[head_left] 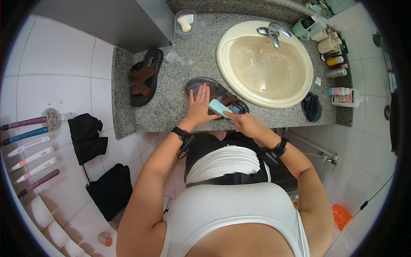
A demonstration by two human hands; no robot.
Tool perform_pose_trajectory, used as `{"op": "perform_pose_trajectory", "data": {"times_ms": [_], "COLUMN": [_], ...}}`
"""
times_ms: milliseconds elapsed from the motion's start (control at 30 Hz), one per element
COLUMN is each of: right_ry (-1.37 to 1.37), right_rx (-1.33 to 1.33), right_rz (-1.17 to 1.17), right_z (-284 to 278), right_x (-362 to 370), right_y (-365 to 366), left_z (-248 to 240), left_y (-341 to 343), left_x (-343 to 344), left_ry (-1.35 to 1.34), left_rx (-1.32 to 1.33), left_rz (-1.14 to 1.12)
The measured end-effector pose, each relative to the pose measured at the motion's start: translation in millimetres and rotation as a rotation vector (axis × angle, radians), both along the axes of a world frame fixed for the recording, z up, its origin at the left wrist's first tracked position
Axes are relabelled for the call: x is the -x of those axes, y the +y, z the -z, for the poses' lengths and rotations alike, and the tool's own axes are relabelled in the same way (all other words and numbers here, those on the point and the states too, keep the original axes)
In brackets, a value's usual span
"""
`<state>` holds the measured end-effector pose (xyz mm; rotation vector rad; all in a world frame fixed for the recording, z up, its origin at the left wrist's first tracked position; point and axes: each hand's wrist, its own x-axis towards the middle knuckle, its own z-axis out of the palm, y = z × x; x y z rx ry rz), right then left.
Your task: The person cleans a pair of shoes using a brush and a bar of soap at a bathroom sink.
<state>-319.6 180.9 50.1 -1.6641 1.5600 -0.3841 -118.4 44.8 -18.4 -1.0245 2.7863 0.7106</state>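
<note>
A brown and black sandal [218, 92] lies on the granite counter in front of the sink, with a wet look to its sole. My left hand [199, 106] rests flat on it, fingers stretched out toward the toe end. In my right hand [249, 123] is a light-blue brush [219, 108], gripped at one end and held against the middle of the sandal. The brush's underside is hidden. A matching sandal [146, 78] stands at the counter's left end, away from both hands.
An oval cream sink [221, 55] with a chrome faucet [272, 33] sits right of the sandal. A dark cloth [311, 107] lies by its right rim. Bottles [329, 46] line the right wall. A soap dish [176, 19] stands behind. Black cloths [109, 186] hang at left.
</note>
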Motion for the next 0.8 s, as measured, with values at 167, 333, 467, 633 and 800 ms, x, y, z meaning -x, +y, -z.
{"op": "perform_pose_trajectory", "data": {"times_ms": [167, 333, 467, 633, 800], "right_ry": [0.180, 0.140, 0.150, 0.245, 0.221], "right_rx": [-0.002, 0.038, 0.069, 0.132, 0.117], "right_rz": [0.113, 0.009, -0.024, 0.100, -0.128], "right_z": [-2, 8, 5, 8, 11], "right_x": [4, 4, -4, 8, 0], "right_y": [-8, -16, -10, -34, -25], "left_z": [-3, -4, -6, -6, -5], "left_y": [-5, -13, -21, -21, -17], "left_x": [-3, -16, -21, -28, -28], "left_ry": [0.044, 0.138, 0.193, 0.197, 0.131], "left_rx": [-0.009, -0.028, -0.045, 0.007, 0.038], "left_rz": [0.021, 0.081, 0.094, 0.112, 0.134]}}
